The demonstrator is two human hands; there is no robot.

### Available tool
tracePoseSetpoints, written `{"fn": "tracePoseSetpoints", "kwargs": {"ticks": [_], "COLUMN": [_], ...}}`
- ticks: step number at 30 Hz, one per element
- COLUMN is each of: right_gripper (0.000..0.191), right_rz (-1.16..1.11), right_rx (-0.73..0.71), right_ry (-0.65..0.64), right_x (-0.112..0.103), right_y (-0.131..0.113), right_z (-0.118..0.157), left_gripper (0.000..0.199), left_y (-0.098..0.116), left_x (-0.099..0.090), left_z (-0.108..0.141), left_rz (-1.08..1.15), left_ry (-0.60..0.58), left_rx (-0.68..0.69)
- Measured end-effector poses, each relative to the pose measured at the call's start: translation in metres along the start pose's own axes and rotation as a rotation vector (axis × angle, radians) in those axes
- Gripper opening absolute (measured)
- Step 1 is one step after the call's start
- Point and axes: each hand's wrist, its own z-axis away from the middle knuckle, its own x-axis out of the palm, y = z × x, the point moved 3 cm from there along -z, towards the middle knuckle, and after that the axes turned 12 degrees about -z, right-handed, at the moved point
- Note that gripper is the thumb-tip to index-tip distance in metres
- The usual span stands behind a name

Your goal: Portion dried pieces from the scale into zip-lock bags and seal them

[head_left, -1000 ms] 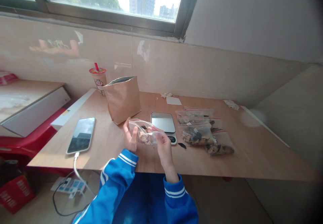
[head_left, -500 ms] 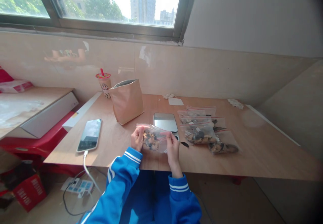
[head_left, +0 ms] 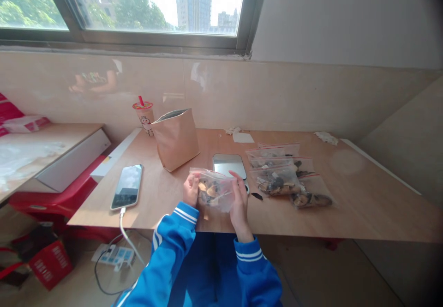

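Observation:
Just in front of the table's near edge I hold up a clear zip-lock bag (head_left: 215, 195) with dried, sliced brown and dark pieces inside. My left hand (head_left: 190, 190) is closed on the bag's upper left corner. My right hand (head_left: 239, 205) grips its right side, with the index finger stretched along the top. Behind the bag lies a small digital scale (head_left: 228, 165) with a shiny plate, partly covered by the bag and my right fingers. To the right of the scale is a loose dark piece (head_left: 256, 196).
Several filled zip-lock bags (head_left: 277, 180) lie on the right half of the table (head_left: 374, 205). A brown paper bag (head_left: 177, 138) stands open at the back left, beside a drink cup (head_left: 144, 117). A phone (head_left: 127, 186) with a charging cable (head_left: 126, 231) lies at the left.
My right fingers have loosened from a pinch at the bag's top right corner and straightened along its right side. My left hand keeps its hold. The view has shifted slightly.

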Motion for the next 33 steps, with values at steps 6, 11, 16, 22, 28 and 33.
{"fn": "tracePoseSetpoints", "kwargs": {"ticks": [6, 11, 16, 22, 28, 33], "right_gripper": [0.019, 0.021, 0.021, 0.022, 0.025, 0.033], "right_rz": [0.005, -0.064, 0.274, 0.606, 0.776, 0.811], "right_rx": [-0.188, -0.196, -0.261, -0.387, -0.516, -0.598], "right_ry": [0.106, 0.087, -0.125, -0.274, -0.331, -0.249], "right_x": [-0.004, 0.003, 0.007, -0.007, -0.025, -0.024], "right_y": [-0.024, -0.021, -0.017, -0.030, -0.048, -0.052], "right_z": [-0.004, -0.002, 0.003, -0.003, -0.010, -0.008], "left_gripper": [0.073, 0.075, 0.078, 0.077, 0.076, 0.066], "left_y": [0.010, 0.014, 0.007, 0.004, 0.004, 0.010], "left_x": [0.005, 0.011, 0.015, 0.012, 0.015, 0.021], "left_z": [0.000, 0.009, 0.012, 0.005, 0.007, 0.011], "left_rz": [0.412, 0.450, 0.513, 0.453, 0.434, 0.427], "left_ry": [-0.285, -0.526, -0.600, -0.360, -0.359, -0.426], "left_rx": [-0.333, -0.324, -0.376, -0.320, -0.289, -0.305]}}
